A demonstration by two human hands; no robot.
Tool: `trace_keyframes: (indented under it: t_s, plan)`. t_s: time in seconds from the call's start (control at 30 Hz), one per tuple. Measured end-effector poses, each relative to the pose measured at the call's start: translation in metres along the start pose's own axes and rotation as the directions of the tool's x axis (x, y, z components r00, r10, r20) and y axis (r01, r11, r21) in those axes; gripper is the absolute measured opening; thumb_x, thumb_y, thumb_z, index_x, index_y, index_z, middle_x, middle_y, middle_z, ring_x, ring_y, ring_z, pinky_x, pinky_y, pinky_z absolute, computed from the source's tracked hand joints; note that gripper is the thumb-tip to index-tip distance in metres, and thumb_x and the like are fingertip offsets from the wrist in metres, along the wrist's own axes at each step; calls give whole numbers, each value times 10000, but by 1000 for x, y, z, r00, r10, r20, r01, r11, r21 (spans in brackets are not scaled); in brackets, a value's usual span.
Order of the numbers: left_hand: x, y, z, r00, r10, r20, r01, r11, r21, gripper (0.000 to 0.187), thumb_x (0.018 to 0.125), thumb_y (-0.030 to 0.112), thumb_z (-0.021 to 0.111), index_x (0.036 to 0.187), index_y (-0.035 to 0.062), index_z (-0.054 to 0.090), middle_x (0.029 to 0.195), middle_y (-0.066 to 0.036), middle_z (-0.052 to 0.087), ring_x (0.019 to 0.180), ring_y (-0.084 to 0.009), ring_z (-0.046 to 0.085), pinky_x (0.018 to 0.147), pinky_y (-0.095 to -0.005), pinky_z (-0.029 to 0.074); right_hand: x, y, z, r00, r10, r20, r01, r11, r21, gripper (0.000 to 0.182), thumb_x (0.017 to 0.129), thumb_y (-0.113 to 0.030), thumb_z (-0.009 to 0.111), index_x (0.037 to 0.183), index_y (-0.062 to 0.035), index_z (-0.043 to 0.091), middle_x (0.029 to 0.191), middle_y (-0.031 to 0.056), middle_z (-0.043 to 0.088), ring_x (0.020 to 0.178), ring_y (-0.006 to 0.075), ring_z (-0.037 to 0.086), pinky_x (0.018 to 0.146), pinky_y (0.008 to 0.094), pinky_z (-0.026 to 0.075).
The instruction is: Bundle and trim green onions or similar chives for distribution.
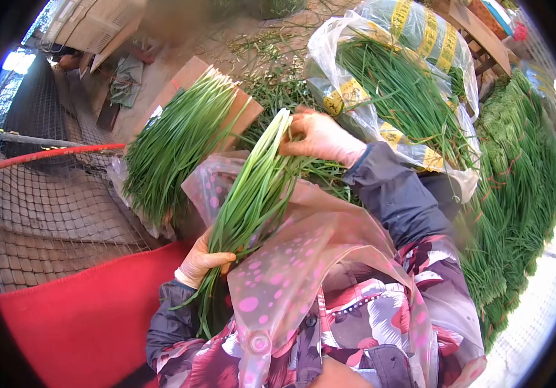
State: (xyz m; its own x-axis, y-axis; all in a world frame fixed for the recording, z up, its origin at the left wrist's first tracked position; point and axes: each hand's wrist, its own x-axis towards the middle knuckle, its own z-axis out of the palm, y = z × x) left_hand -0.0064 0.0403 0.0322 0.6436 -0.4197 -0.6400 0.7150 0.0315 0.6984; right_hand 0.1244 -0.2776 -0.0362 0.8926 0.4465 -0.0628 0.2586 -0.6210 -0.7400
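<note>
A bunch of long green leafy stalks (252,187) lies slantwise over a pink-spotted plastic apron (317,226), its white ends up. My left hand (203,260), in a thin glove, is wrapped round the lower, leafy part. Near the white ends, my right hand (320,137) has its fingers bent against the bunch's right side; whether they pinch a stalk is too small to tell. To the left, a pile of similar stalks (184,136) rests on a brown board (242,116), white ends up.
An open plastic bag (330,58) with yellow printed tape holds more green stalks at the upper right. Tied bundles (517,187) are stacked along the right. A red cloth (90,323) and black netting (52,220) lie left. Pale crates (87,26) stand upper left.
</note>
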Motion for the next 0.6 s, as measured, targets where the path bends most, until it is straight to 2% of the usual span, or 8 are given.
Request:
trace_keyframes:
  t_s: [0.1, 0.17, 0.23, 0.3, 0.37, 0.43, 0.53, 0.6]
  plan:
    - [5, -2, -3, 1000, -16, -12, 16, 999, -42, 702, 703, -57, 670, 1354, 74, 444, 971, -125, 626, 565, -143, 558, 466, -244, 434, 9, 12, 19, 946, -167, -279, 206, 972, 117, 331, 793, -379, 682, 976, -108, 731, 1063, 124, 682, 1154, 319, 561, 969, 374, 431]
    - [4, -8, -8, 1000, -9, -1, 9, 998, -65, 705, 707, -48, 672, 1359, 71, 431, 956, -123, 612, 545, -146, 540, 452, -251, 417, 2, 18, 2, 902, 272, -336, -27, 811, 584, 296, 831, -341, 640, 943, -83, 731, 911, 115, 707, 965, 253, 659, 877, 323, 482]
    - [-3, -14, -18, 1000, 2, 29, 3, 986, -168, 722, 710, -43, 669, 1372, 69, 406, 917, -112, 591, 520, -148, 516, 437, -257, 392, -5, 63, -28, 721, 472, -507, -128, 810, 572, 237, 850, -264, 623, 902, -58, 729, 837, 94, 713, 816, 183, 691, 810, 288, 505]
    - [-14, -18, -28, 999, 29, 28, -24, 984, -175, 701, 715, 4, 677, 1357, 50, 398, 949, -141, 571, 481, -162, 505, 426, -260, 404, -18, 83, -49, 747, 501, -437, -654, 671, -349, 172, 867, -177, 609, 848, -50, 723, 875, 125, 705, 808, 224, 690, 722, 376, 523]
    - [-17, -22, -40, 994, 103, 20, -95, 967, -235, 671, 727, -5, 665, 1343, 38, 403, 953, -155, 575, 457, -169, 498, 408, -267, 393, -55, 98, -15, 903, 421, -81, -290, 461, -839, 152, 842, -159, 596, 852, -99, 735, 887, 117, 714, 803, 238, 698, 662, 392, 530]
    - [-15, -20, -46, 987, 154, 45, -135, 949, -283, 637, 738, -15, 653, 1325, 29, 411, 948, -163, 581, 450, -175, 497, 397, -276, 388, -42, 262, 88, 750, 646, 145, -110, 338, -935, 166, 790, -143, 601, 848, -100, 750, 803, 128, 716, 820, 296, 704, 623, 470, 540]
    - [-16, -8, -36, 986, 165, -32, -168, 951, -261, 627, 741, -22, 662, 1317, 30, 417, 924, -160, 584, 450, -177, 499, 402, -275, 395, -38, 92, 5, 852, 522, 46, -222, 439, -871, 173, 802, -173, 621, 926, -184, 740, 948, 97, 710, 849, 262, 695, 659, 420, 538]
    - [-17, -1, -37, 979, 202, -43, -206, 954, -218, 634, 738, -26, 666, 1319, 33, 418, 920, -156, 584, 458, -175, 502, 406, -269, 396, -26, 31, -25, 942, 332, -38, -288, 750, -595, 425, 810, -239, 649, 1223, -143, 616, 988, 133, 701, 920, 278, 675, 753, 382, 534]
